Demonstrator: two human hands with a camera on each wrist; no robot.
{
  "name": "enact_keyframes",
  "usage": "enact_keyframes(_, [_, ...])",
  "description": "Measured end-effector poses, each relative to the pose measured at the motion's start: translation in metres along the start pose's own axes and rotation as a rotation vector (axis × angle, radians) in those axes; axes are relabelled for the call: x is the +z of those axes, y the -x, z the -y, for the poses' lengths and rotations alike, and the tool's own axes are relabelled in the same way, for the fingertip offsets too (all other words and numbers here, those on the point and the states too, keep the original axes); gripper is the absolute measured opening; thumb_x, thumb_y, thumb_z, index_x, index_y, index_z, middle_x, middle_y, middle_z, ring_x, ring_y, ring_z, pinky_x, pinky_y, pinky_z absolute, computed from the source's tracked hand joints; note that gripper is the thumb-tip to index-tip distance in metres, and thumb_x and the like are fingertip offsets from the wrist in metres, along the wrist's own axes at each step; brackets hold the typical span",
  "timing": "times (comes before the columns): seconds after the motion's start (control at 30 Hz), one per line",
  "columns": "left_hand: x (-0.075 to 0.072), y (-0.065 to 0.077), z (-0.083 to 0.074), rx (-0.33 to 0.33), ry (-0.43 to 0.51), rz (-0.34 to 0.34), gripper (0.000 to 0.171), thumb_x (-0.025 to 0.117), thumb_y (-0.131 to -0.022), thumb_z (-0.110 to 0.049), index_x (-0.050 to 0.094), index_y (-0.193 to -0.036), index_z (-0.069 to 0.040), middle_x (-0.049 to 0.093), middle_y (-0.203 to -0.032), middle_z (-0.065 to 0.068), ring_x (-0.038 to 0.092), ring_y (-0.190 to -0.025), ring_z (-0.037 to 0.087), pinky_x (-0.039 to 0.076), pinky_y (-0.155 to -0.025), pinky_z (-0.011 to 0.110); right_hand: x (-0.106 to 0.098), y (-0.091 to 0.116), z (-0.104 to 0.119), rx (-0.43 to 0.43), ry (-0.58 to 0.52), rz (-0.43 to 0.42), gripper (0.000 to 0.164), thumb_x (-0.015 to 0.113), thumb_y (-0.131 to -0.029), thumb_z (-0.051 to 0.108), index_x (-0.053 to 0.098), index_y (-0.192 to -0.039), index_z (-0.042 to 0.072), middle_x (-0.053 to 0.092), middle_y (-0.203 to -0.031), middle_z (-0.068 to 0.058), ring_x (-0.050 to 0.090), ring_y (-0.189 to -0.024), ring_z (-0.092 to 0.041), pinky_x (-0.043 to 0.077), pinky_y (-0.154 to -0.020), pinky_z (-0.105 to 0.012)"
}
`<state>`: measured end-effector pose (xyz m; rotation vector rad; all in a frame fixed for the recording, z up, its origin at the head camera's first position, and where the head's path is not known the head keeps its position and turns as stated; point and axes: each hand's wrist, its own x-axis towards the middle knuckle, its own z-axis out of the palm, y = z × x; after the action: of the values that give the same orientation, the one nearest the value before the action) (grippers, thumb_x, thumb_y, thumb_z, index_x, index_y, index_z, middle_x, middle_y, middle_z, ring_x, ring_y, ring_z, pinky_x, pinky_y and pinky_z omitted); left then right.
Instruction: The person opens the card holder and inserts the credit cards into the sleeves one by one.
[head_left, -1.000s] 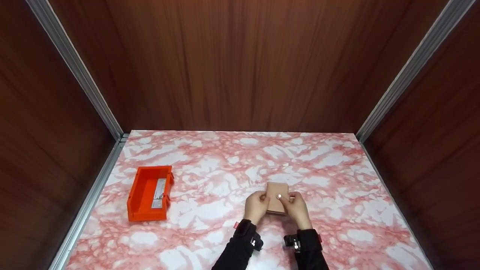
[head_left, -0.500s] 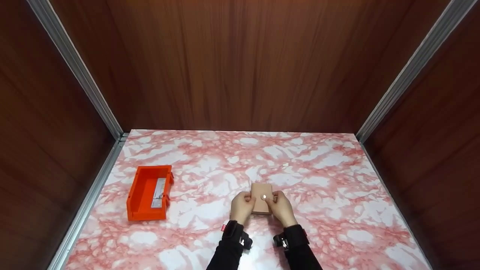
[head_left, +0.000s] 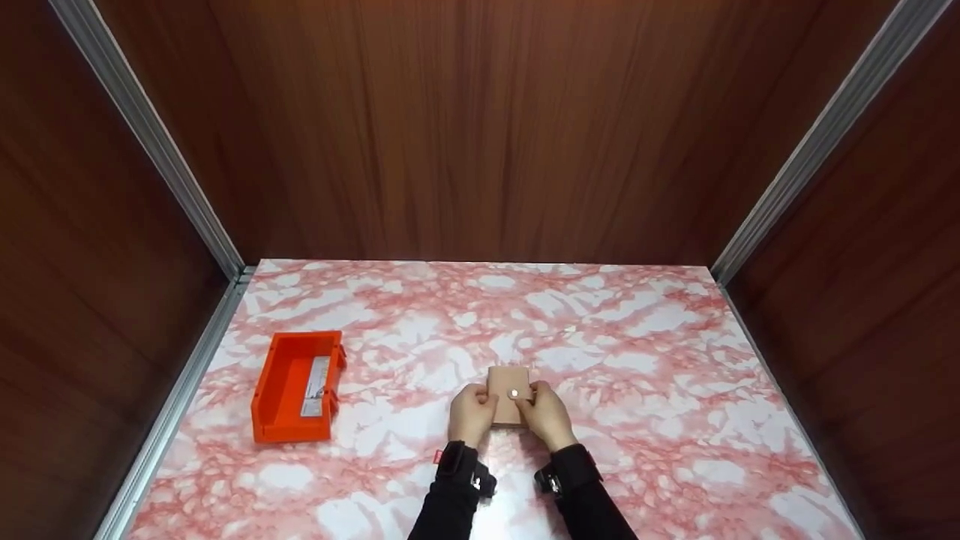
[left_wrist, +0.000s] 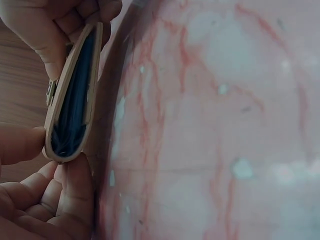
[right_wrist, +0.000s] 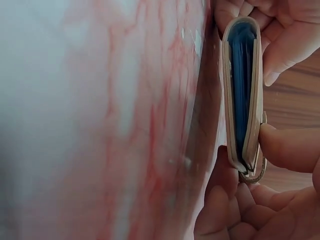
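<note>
Folded tan wallet [head_left: 504, 400], held low over the counter [head_left: 645, 457] in front of the body (cannot tell whether any edge touches down). Clamped from two sides: by the left hand [head_left: 472, 414] along the rounded spine, by the right hand [head_left: 548, 416] along the opening edge, with a thumb on top and curled fingers underneath each time. Seems gripped this way to press the covers together, right thumb just at the round metal snap [head_left: 514, 393].

Looks like leather, smooth and matt on the face, with thick, pale cut edges. From the left wrist, shows a teardrop profile, wrapped around a packed wad of blue sleeves [left_wrist: 75, 112] (plastic, judging by the sheen).

Further out, bulky black cuffs [head_left: 457, 459] around both wrists. Below, pink-and-white marbling with a glossy glare between the forearms.

Well apart on the left, an open orange bin [head_left: 292, 434], probably moulded plastic, with a white label [head_left: 316, 386] along the inner right side. Placed aside, presumably to leave room for both arms. Behind, dark wood-grain panels [head_left: 480, 142], bordered by ribbed grey metal rails [head_left: 829, 131].
</note>
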<state>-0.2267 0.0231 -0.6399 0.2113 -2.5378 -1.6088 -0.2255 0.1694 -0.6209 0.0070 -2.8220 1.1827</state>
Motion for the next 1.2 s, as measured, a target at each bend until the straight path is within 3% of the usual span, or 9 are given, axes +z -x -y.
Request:
enact_keyframes(0.4, [-0.005,-0.004,0.003,-0.009,-0.104,-0.047,0.018,0.070,-0.087,-0.013,0.069,-0.101,-0.001,0.070,-0.084,0.006,0.066,-0.078,0.022,0.053,-0.072,0.039,0.010,-0.006,0.006,-0.033,0.072,0.005,0.031,0.073,-0.086,0.008,0.060,-0.105,-0.012,0.064,-0.090,-0.022,0.064,-0.085,-0.038,0.051,-0.079,-0.049])
enact_keyframes(0.7, [-0.007,-0.006,0.003,0.024,-0.145,-0.073,0.013,0.071,-0.085,-0.011,0.068,-0.093,-0.002,0.067,-0.078,0.004,0.065,-0.074,0.022,0.052,-0.069,0.039,0.014,-0.008,0.008,-0.031,0.084,0.004,0.031,0.074,-0.084,0.006,0.061,-0.105,-0.012,0.064,-0.089,-0.021,0.064,-0.083,-0.037,0.052,-0.077,-0.049])
enact_keyframes(1.2, [-0.006,-0.010,0.004,0.032,-0.208,-0.067,0.010,0.071,-0.083,-0.011,0.067,-0.087,-0.003,0.066,-0.079,0.009,0.065,-0.075,0.028,0.052,-0.069,0.043,0.017,-0.010,0.007,-0.025,0.128,-0.015,0.030,0.074,-0.085,0.010,0.064,-0.106,-0.008,0.063,-0.088,-0.020,0.063,-0.083,-0.037,0.051,-0.076,-0.050])
